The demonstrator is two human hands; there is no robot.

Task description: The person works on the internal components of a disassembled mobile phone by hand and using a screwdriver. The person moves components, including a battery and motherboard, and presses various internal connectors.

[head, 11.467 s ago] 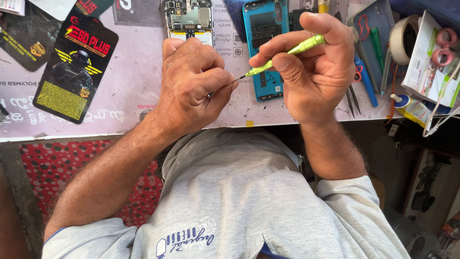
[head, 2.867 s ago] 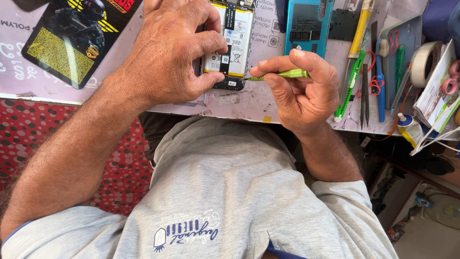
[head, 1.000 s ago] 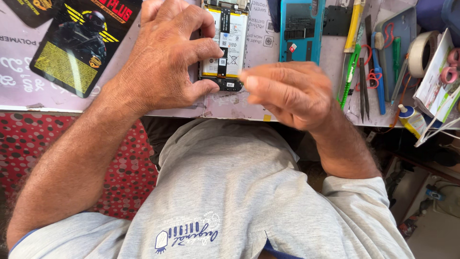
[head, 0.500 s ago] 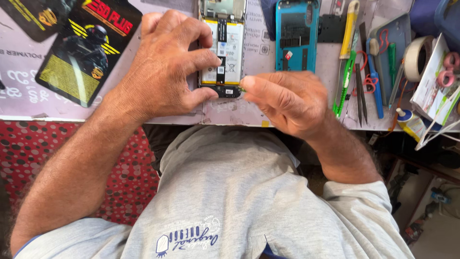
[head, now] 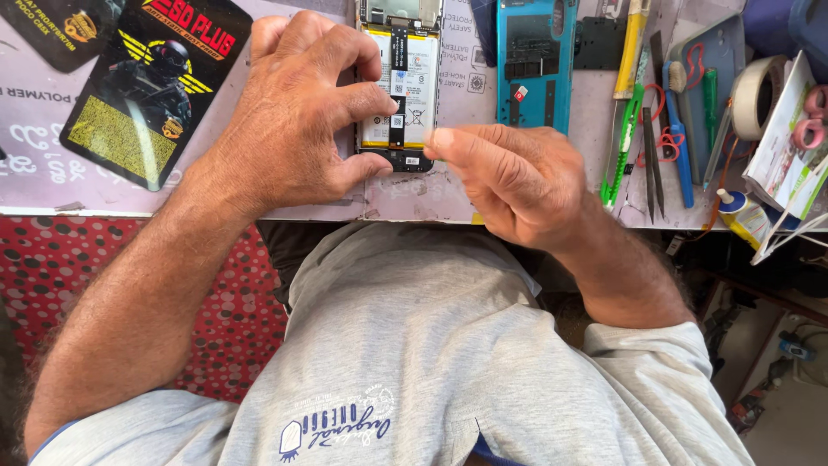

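An opened phone [head: 399, 86] lies back-up on the pale work mat [head: 259, 185], its white battery and boards exposed. My left hand [head: 293, 121] clamps it from the left, thumb at the bottom edge and fingertips on the battery. My right hand [head: 509, 177] hovers just right of the phone's lower end. Its thumb and forefinger are pinched together, and anything tiny between them is too small to see. A blue phone back cover [head: 535, 65] lies right of the phone.
A green-handled tool [head: 623, 142], tweezers [head: 651, 160], a blue-handled tool [head: 681, 147] and a yellow tool [head: 632, 43] lie at the right. A tape roll [head: 752, 95] and a glue bottle [head: 737, 216] sit further right. Black accessory packets [head: 147, 86] lie at the left.
The green screwdriver my right hand held earlier is no longer in it. Since half a second ago the pinched right hand has stayed by the phone's lower edge, and my left hand keeps its grip.
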